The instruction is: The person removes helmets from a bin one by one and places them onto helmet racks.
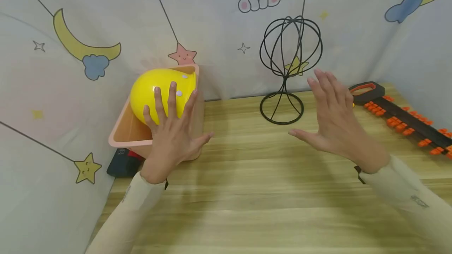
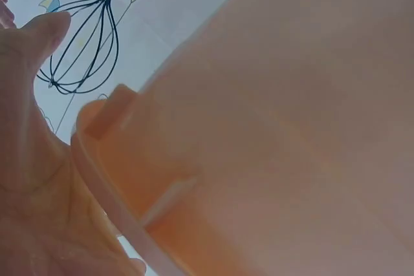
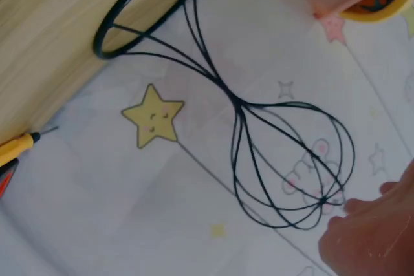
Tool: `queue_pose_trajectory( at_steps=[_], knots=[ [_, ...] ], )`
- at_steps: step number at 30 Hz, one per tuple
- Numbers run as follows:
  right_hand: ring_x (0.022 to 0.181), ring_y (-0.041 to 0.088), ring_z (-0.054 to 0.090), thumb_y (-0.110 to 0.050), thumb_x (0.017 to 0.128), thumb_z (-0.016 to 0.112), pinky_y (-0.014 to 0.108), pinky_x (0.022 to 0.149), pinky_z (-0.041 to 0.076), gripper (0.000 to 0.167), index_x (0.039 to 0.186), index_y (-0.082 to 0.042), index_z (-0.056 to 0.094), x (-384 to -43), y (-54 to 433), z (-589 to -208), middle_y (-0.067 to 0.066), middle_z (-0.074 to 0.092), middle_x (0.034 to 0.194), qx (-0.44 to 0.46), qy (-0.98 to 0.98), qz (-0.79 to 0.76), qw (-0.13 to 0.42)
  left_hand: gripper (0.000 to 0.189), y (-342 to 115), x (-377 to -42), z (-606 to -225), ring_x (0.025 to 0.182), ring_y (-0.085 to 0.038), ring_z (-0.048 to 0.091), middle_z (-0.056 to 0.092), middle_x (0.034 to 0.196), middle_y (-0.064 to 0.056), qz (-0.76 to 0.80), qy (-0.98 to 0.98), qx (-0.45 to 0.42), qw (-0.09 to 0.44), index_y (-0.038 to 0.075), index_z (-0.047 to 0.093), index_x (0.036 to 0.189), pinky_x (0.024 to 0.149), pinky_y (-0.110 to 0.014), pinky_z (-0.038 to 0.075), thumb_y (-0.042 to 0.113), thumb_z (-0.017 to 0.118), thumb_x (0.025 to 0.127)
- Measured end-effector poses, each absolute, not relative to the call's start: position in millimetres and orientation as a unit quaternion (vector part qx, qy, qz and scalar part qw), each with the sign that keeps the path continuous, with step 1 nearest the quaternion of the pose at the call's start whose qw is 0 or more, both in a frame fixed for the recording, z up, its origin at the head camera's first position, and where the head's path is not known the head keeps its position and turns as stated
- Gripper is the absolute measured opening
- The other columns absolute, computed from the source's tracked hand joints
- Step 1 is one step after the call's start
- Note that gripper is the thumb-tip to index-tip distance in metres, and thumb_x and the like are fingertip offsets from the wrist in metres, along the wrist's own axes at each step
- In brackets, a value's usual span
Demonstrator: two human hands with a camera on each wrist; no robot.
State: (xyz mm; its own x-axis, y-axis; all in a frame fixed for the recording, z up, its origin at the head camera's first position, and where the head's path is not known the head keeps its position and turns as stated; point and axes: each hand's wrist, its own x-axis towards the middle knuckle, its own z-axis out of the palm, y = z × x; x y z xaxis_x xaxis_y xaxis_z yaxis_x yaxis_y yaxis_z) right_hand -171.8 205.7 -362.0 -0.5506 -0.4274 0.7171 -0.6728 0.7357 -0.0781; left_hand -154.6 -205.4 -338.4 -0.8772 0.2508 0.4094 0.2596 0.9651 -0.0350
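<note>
So both hands have their fingers spread wide, thumbs stuck out, and neither is gripping anything. The left hand [image 1: 173,138] is up in front of a pink bin [image 1: 199,117] with a yellow helmet [image 1: 152,93] sitting in it. From the head view the fingertips overlap the helmet, but I honestly can't tell if they're touching. The helmet lies on its side, dome to the left and hollow side toward the right, just past those fingers, so the left hand is clearly the nearer one.

The right hand [image 1: 337,118] is held up too, palm side turned inward. Just left of it and a bit farther back is a black wire stand [image 1: 285,79], long axis straight up, ring base on the wood-look surface [image 1: 240,175] and a round cage on top. That one's nearer the right hand, and the hand looks clear of it.

Further out: a toy-looking hedge trimmer [image 1: 416,119] with orange teeth, slanting off to the right, a dark box [image 1: 121,164] by the bin, and a cartoon-print curtain [image 1: 219,22] behind everything.
</note>
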Motion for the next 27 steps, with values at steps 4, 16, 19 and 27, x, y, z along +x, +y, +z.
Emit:
queue_pose_trajectory(
  at_steps=[4, 16, 19, 27],
  knots=[
    [0.167, 0.042, 0.017, -0.081, 0.095, 0.053, 0.061, 0.134, 0.013, 0.114, 0.169, -0.003, 0.018, -178, 189, -353, 0.020, 0.018, 0.180, 0.351, -0.841, 0.214, 0.351, 0.125, -210, -157, -336, 0.164, -0.051, -0.012, -0.013, 0.181, -0.016, -0.030, -0.962, -0.133, 0.237, 0.036, 0.002, 0.174, 0.118, -0.082, -0.001, 0.073, 0.074, 0.079],
    [0.166, 0.040, 0.021, -0.066, 0.100, 0.062, 0.059, 0.136, 0.014, 0.103, 0.168, -0.001, 0.020, -200, 129, -328, 0.021, 0.022, 0.178, 0.417, -0.792, 0.284, 0.343, 0.103, -231, -168, -330, 0.160, -0.061, 0.005, 0.007, 0.178, -0.025, -0.103, -0.946, -0.089, 0.293, 0.032, 0.013, 0.172, 0.109, -0.091, 0.014, 0.077, 0.053, 0.087],
    [0.166, 0.039, 0.020, -0.066, 0.101, 0.059, 0.058, 0.136, 0.013, 0.104, 0.167, 0.003, 0.019, -206, 117, -324, 0.022, 0.022, 0.177, 0.427, -0.791, 0.286, 0.333, 0.104, -238, -170, -327, 0.160, -0.061, 0.003, 0.004, 0.178, -0.024, -0.125, -0.951, -0.062, 0.275, 0.034, 0.009, 0.172, 0.107, -0.092, 0.016, 0.076, 0.055, 0.088],
    [0.164, 0.039, 0.022, -0.053, 0.097, 0.072, 0.053, 0.137, 0.017, 0.105, 0.166, 0.006, 0.019, -224, 83, -318, 0.024, 0.024, 0.175, 0.454, -0.780, 0.284, 0.322, 0.104, -257, -173, -319, 0.163, -0.055, 0.002, -0.004, 0.179, -0.020, -0.199, -0.960, 0.007, 0.196, 0.038, -0.005, 0.171, 0.109, -0.094, 0.017, 0.069, 0.059, 0.094]
  ],
)
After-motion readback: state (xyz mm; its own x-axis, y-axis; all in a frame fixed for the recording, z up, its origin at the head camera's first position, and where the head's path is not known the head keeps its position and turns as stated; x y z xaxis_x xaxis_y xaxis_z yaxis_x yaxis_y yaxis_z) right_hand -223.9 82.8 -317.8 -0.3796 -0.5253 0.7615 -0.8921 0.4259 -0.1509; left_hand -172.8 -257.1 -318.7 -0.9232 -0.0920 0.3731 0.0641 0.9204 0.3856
